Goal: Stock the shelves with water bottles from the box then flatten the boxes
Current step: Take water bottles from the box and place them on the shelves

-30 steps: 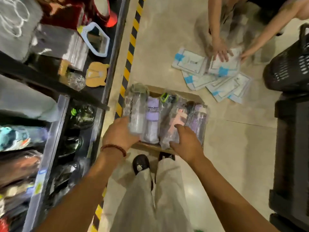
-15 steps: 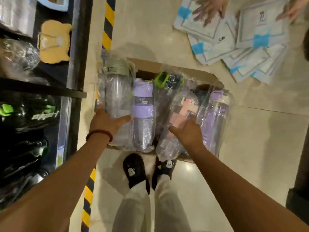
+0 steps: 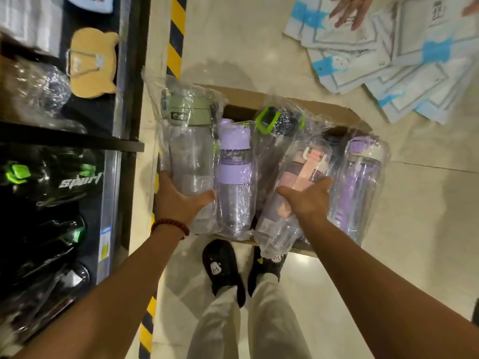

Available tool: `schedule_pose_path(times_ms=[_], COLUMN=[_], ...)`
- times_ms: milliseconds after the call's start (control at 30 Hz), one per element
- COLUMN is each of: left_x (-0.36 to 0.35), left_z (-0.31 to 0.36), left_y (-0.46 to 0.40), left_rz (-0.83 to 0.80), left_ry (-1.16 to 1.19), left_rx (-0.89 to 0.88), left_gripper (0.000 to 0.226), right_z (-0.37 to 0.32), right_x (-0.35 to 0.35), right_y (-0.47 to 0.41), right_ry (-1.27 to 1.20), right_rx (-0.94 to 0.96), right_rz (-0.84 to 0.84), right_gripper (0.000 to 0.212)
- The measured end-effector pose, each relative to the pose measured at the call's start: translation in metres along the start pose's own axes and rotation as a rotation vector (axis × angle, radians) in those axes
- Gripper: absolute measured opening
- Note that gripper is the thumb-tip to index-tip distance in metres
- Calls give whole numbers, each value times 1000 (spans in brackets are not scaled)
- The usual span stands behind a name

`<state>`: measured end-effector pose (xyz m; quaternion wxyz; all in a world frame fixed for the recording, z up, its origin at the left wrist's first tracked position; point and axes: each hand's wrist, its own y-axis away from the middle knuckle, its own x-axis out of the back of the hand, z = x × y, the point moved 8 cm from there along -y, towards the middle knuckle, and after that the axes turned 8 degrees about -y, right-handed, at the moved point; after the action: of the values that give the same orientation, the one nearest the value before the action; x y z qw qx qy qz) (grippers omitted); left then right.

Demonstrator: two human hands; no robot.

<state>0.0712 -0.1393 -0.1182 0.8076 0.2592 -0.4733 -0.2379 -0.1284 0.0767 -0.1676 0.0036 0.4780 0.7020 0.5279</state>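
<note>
Over the box (image 3: 261, 98) on the floor, your left hand (image 3: 178, 198) wraps the lower body of the green-lidded bottle (image 3: 190, 156), thumb across its front. Your right hand (image 3: 308, 198) cups the pink bottle (image 3: 293, 187), fingers curled behind it. Both grips sit low, probably so you can lift the wrapped bottles upright toward the shelves (image 3: 77, 138) at your left. Purple bottles (image 3: 234, 177) wait between and beside them.

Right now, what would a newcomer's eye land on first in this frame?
Centre frame, a row of plastic-wrapped water bottles stands in an open cardboard box on the floor. The left hand grips the green-lidded bottle; the right hand grips the pink bottle. Blue-and-white packets lie spread on the floor, top right.
</note>
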Motion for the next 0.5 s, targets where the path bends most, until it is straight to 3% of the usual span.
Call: schedule_pose_path(times_ms=[267,367,500], left_x=[48,83,145], left_z=[35,61,104], left_y=[63,93,144], left_rz=[-104,-117,-144], left_ry=[151,209,311], left_rx=[-114,-121,-196], left_gripper=[90,102,77], right_z=[-49,-87,-143], right_x=[38,63,106], right_y=[88,136,208], right_ry=[-204,-263,-333], right_rx=[193,290,411], right_rz=[-84,-122,-211], right_gripper=[73,76,80])
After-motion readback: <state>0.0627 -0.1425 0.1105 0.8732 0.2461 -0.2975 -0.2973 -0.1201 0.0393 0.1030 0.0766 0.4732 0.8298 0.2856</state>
